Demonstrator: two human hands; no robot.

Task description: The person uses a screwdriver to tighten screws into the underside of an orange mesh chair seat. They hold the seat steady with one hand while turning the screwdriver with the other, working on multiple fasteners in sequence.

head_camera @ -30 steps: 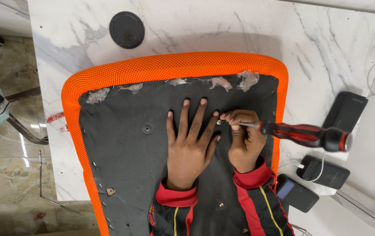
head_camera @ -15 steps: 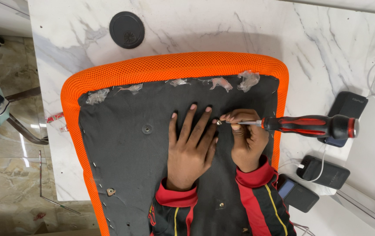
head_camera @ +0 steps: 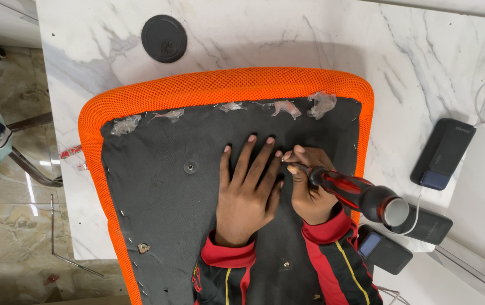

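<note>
The left hand (head_camera: pixel 248 195) lies flat, fingers spread, on the black underside of the orange seat (head_camera: pixel 225 87), which rests upside down on the white marble surface (head_camera: pixel 287 39). The right hand (head_camera: pixel 310 189) has its fingers closed round a red-and-black screwdriver (head_camera: pixel 358 195), tip at the fabric beside the left fingertips; it is best kept square to the fastener and pressed firmly. Three dark devices (head_camera: pixel 443 152) lie to the right, above a marble-tiled floor (head_camera: pixel 11 226).

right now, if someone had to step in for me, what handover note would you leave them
Left hand: flat, fingers spread, pressing the black fabric underside of the orange chair seat.
Right hand: gripping a red-and-black screwdriver, its tip down at the fabric beside the left fingertips.
The seat lies upside down on the white marble table.
Done: staples line the left edge and fasteners sit in the fabric.
Left: the spot under the tip is hidden, so its state is unclear; torn scraps remain along the far edge.
</note>
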